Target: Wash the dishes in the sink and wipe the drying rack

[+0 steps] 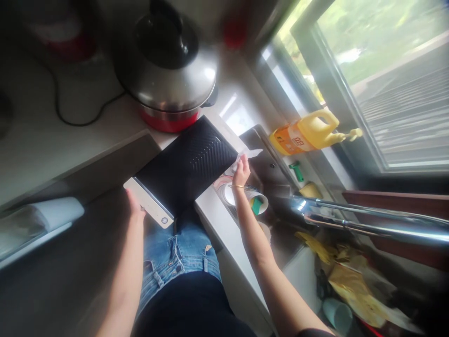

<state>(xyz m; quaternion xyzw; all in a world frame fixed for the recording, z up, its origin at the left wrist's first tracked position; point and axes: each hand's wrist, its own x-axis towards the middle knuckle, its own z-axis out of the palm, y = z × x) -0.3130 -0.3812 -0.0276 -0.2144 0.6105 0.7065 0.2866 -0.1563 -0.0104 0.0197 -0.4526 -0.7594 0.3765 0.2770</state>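
A flat black griddle-like plate (pixel 175 173) with a ridged patch and a pale end strip (pixel 150 206) is held tilted in front of my waist. My left hand (pixel 134 202) is closed round the outer edge of that strip, near a round mark; some fingers are hidden beneath. At the opposite end, my right hand (pixel 241 172) is closed on a crumpled white tissue (pixel 253 153), pressed against the plate's corner. Just below this hand, a white cup (pixel 258 202) with something green and yellow inside lies tipped by the sink (pixel 261 140).
A large lidded steel pot (pixel 168 89) with a red base stands on the counter behind the plate. A yellow jug-like bottle (pixel 305 133) sits by the window. The chrome faucet (pixel 351 222) reaches in from the right, above crumpled yellow bags (pixel 354 285).
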